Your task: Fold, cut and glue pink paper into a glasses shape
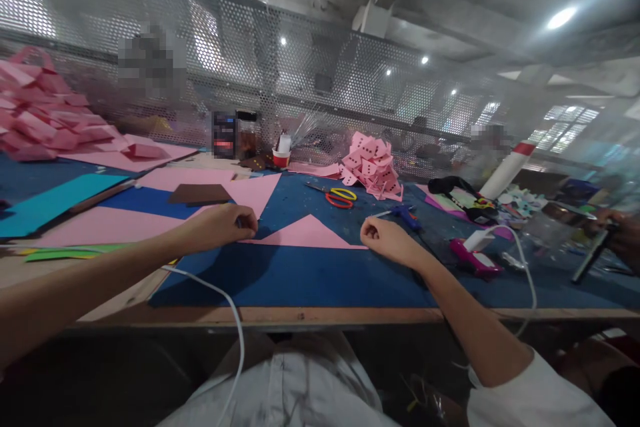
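The pink triangular sheet (310,233) is laid flat on the blue work surface (300,280), directly between the two hands, with its peak pointed away from the body and its long edge turned toward the near side of the table. Its left end is reached by the fingertips of the left hand (233,221), and its right corner is met by the fingertips of the right hand (389,240). Both hands are held low, and the fingers of each are curled in narrowly toward the thumb; whether the paper is pinched or only pressed down cannot be told. The middle of the sheet is left uncovered.

Beyond the peak, scissors (328,198) with red and yellow handles are seen, and behind them a heap of dotted pink pieces (371,167) is piled. A blue glue gun (406,215) is placed just beyond the right hand. Near the left hand, a brown sheet (199,194) is laid partly over pink and blue paper.
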Demonstrator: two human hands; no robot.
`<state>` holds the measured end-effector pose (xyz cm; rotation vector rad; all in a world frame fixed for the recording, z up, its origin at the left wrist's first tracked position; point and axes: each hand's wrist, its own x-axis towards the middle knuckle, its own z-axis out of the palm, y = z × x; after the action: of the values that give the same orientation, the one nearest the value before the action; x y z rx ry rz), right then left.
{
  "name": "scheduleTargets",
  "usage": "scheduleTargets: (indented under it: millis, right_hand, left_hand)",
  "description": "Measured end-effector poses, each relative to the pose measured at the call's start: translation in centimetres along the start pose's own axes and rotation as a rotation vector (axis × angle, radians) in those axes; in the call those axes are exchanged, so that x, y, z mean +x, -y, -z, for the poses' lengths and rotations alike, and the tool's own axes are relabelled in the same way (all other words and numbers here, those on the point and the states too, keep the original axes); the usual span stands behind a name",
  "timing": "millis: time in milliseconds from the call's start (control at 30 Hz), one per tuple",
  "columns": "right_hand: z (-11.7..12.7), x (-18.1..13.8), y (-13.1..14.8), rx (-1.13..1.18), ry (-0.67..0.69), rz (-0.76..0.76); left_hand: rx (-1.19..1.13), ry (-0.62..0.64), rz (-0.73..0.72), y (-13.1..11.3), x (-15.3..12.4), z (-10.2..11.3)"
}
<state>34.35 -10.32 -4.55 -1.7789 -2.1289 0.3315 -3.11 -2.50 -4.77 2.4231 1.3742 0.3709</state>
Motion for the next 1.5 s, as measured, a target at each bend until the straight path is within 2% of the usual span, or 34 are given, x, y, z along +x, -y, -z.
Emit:
scheduleTargets:
  millis: [67,133,200,300,500,667,967,1167,1500]
  right_hand:
    - [-0.5,0.3,1.6,0.087,0.052,0.145]
    - [-1.4,1.1,2.9,0.137,0.117,0.296]
    - [-2.4,2.0,3.6,0.126,0.155,0.376]
    - [-3.5,3.2,3.5,0.12,0.152,0.379]
    - [-3.7,3.2,2.9,0.128,0.081,0.402]
    - [-3.7,2.9,3.1,0.078,0.033,0.441]
    - [-3.4,2.5,3.2,0.067,0.064,0.456]
    - [-3.4,2.7,2.9,0.09,0.107,0.426]
    - [-3.7,3.2,2.8,0.11,0.117,0.192]
  left_hand:
    - [-0.034,-0.041,-0.052,-1.5,-0.1,-0.4]
    - [-0.111,0.007,-0.135,-3.0,0.2,-1.1]
    - [-0.158,0.036,-0.197,-4.1,0.8,-2.0]
    - [-0.17,0.071,-0.211,-4.7,1.6,-3.3]
    - [-0.174,-0.002,-0.287,-3.7,2.1,-4.5]
    - [-0.056,-0.054,-0.393,-3.4,2.0,-4.9]
    - [0.119,-0.076,-0.519,-3.8,1.1,-4.7]
    - [0.088,-0.108,-0.407,-3.8,1.4,-5.1]
    - [-0.054,-0.076,-0.186,-3.6,2.3,-4.9]
